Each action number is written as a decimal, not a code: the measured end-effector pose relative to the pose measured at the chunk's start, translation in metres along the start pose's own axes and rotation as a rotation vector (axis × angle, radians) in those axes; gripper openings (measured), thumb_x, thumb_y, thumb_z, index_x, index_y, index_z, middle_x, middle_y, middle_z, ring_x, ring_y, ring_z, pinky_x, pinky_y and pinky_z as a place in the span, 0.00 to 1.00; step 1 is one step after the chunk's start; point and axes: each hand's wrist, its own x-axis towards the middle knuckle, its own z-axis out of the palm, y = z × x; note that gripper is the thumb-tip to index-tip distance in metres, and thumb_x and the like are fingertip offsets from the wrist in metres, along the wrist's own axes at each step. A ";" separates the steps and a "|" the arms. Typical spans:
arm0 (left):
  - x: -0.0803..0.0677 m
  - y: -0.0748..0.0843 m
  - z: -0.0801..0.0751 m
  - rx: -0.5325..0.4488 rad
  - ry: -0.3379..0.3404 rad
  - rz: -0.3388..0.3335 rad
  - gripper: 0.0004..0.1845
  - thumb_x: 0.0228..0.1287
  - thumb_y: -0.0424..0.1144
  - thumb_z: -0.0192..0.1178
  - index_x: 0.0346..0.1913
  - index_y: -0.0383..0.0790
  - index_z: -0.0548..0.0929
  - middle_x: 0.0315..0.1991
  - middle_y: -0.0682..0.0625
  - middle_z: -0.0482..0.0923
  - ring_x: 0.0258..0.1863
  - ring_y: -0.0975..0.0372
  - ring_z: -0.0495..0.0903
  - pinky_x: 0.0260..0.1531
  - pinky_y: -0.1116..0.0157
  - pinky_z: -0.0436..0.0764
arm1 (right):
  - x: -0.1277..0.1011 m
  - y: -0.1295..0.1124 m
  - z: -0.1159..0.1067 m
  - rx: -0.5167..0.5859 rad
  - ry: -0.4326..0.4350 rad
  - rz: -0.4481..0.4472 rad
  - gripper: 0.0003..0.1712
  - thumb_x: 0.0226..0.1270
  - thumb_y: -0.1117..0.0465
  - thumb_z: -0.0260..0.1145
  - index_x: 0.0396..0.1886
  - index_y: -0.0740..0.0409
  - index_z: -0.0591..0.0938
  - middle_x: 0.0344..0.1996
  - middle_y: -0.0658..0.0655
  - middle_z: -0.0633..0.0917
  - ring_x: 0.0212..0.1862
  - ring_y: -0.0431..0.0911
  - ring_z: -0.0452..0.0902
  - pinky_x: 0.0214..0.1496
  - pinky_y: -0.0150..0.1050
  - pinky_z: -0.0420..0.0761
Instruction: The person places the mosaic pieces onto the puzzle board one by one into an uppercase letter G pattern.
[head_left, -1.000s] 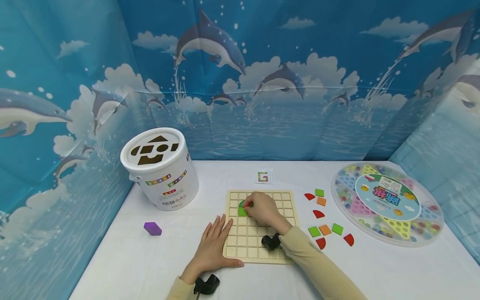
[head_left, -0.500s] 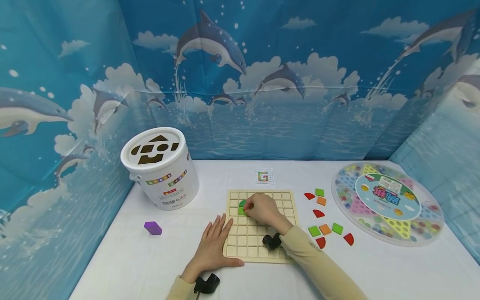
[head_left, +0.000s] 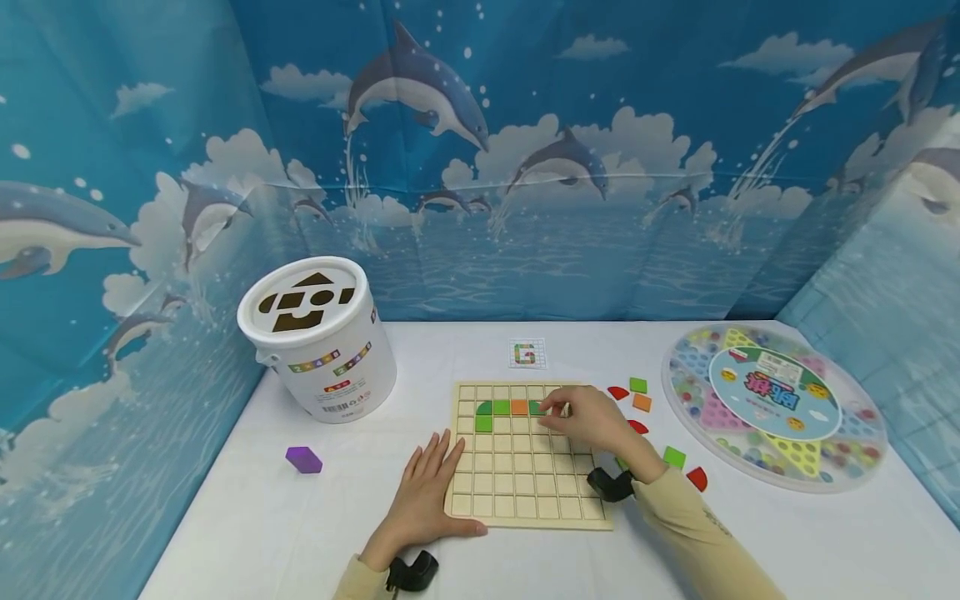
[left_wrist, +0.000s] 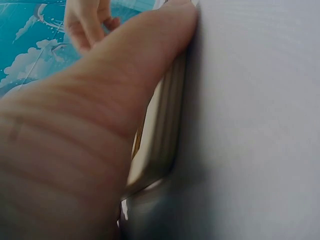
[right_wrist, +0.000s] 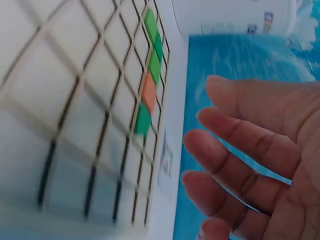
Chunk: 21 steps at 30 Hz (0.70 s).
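While a dolphin-print curtain [head_left: 637, 242] is hanging behind the wooden board [head_left: 513, 483], a purple block [head_left: 303, 459] is lying well to the board's left, and a white bucket [head_left: 330, 367] with shaped cutouts in its lid is standing off the board's far left side. Close by the board, a person's left hand [head_left: 431, 492] is resting spread, its straight fingers touching the left edge and its thumb lying along the near edge. Toward the board's far edge, a dark green rounded tile [head_left: 484, 407] is heading a row, with a bright green square [head_left: 483, 423] sitting just below it. Rightward along that row, a second green square [head_left: 502, 407], an orange square [head_left: 519, 407] and another dark green tile [head_left: 535, 407] are following. Just beyond the board's far edge, a small printed card [head_left: 527, 353] is lying flat. Over the board's right edge, the right hand [head_left: 592, 417] is hovering, its fingers loosely bent and parted, the tips beside that last tile; whether they are touching it, one cannot tell. Just right of the board, loose red tiles [head_left: 618, 392], green tiles [head_left: 674, 457] and an orange tile [head_left: 642, 402] are lying scattered, some partly hidden by the hand. Farthest right of the board, a round game box [head_left: 776, 408] is lying flat.
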 end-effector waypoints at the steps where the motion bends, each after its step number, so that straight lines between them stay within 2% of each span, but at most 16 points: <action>1: 0.000 0.000 0.000 0.000 0.002 0.001 0.64 0.39 0.72 0.66 0.75 0.39 0.52 0.75 0.42 0.42 0.73 0.51 0.38 0.67 0.50 0.38 | -0.004 0.005 -0.006 0.002 0.005 0.009 0.09 0.61 0.57 0.69 0.39 0.55 0.86 0.25 0.42 0.79 0.22 0.38 0.69 0.22 0.35 0.70; 7: -0.001 0.000 0.000 0.000 0.000 0.001 0.64 0.39 0.72 0.66 0.75 0.40 0.52 0.75 0.42 0.42 0.73 0.51 0.38 0.67 0.50 0.37 | -0.031 0.033 -0.034 -0.055 0.012 0.062 0.10 0.61 0.58 0.69 0.40 0.56 0.86 0.26 0.43 0.79 0.25 0.39 0.70 0.24 0.35 0.71; 11: -0.001 -0.001 -0.001 0.004 0.002 0.004 0.64 0.39 0.72 0.66 0.75 0.39 0.52 0.75 0.42 0.42 0.73 0.50 0.38 0.67 0.50 0.38 | -0.049 0.047 -0.042 -0.060 -0.055 0.108 0.08 0.59 0.61 0.70 0.38 0.56 0.85 0.27 0.44 0.80 0.26 0.39 0.70 0.27 0.36 0.73; 14: -0.001 -0.001 -0.001 0.004 0.016 0.013 0.64 0.39 0.72 0.66 0.74 0.38 0.53 0.74 0.40 0.43 0.73 0.48 0.40 0.67 0.48 0.40 | -0.060 0.055 -0.044 -0.046 -0.113 0.164 0.07 0.56 0.60 0.72 0.34 0.55 0.84 0.24 0.45 0.78 0.26 0.41 0.69 0.27 0.36 0.71; 18: -0.001 -0.001 -0.001 0.001 0.016 0.018 0.64 0.39 0.71 0.66 0.74 0.38 0.53 0.74 0.40 0.43 0.73 0.48 0.40 0.66 0.48 0.40 | -0.072 0.065 -0.046 -0.039 -0.157 0.233 0.12 0.50 0.57 0.76 0.31 0.54 0.82 0.19 0.47 0.73 0.24 0.43 0.66 0.25 0.35 0.66; 21: 0.000 0.000 -0.001 0.004 0.002 0.012 0.64 0.40 0.72 0.66 0.75 0.39 0.51 0.75 0.41 0.42 0.73 0.50 0.38 0.67 0.50 0.38 | -0.080 0.071 -0.050 -0.041 -0.175 0.253 0.13 0.48 0.58 0.78 0.31 0.54 0.81 0.19 0.48 0.71 0.24 0.44 0.65 0.24 0.35 0.63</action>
